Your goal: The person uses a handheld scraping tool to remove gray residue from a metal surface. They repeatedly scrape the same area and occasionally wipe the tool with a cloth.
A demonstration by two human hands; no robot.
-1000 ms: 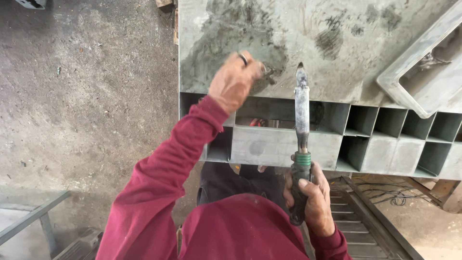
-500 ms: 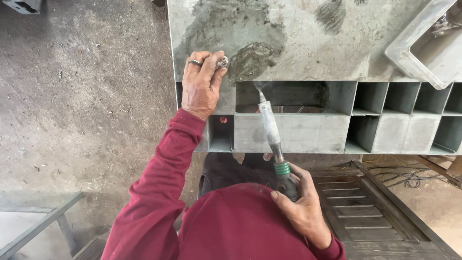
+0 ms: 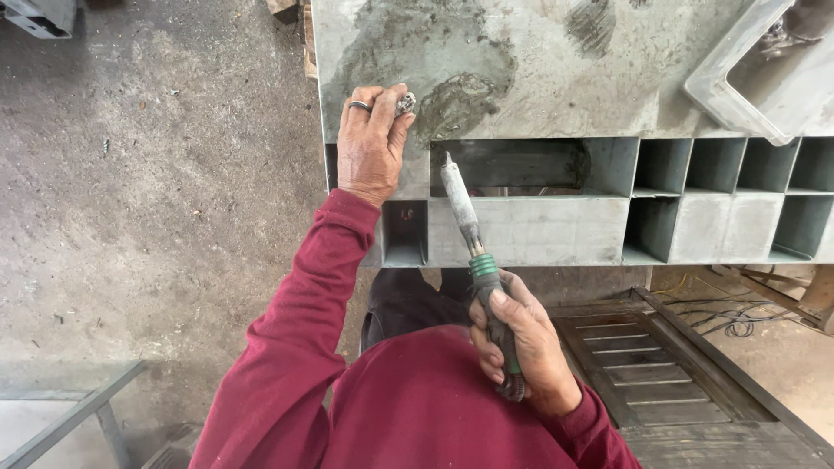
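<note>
1. The right hand (image 3: 519,347) is wrapped tight around the dark grip of a soldering iron (image 3: 473,252). A green collar sits just above the fingers, and the pale, crusted shaft angles up and a little left, its pointed tip level with the wide opening in the front of the bench.
2. The left hand (image 3: 372,143) rests on the front edge of the bench (image 3: 539,52), well to the left of the iron's tip. Its fingers are curled in and pinch a small grey lump (image 3: 405,103) between thumb and fingertips; what the lump is cannot be told. A dark ring sits on one finger.
3. The iron's tip and the left hand are apart, with the corner of the opening between them.
4. The bench top is grey sheet metal, stained with dark smears and a rough dried patch (image 3: 460,100) just right of the lump. Its front face is a grid of open square compartments (image 3: 721,195) in two rows.
5. A pale rectangular tray (image 3: 725,87) lies tilted at the top right of the bench.
6. Left of the bench is a bare, speckled concrete floor (image 3: 148,200). At lower right lies a ribbed metal panel (image 3: 643,365), with loose dark wires (image 3: 721,317) beside it.
7. No labels or signs can be made out.
</note>
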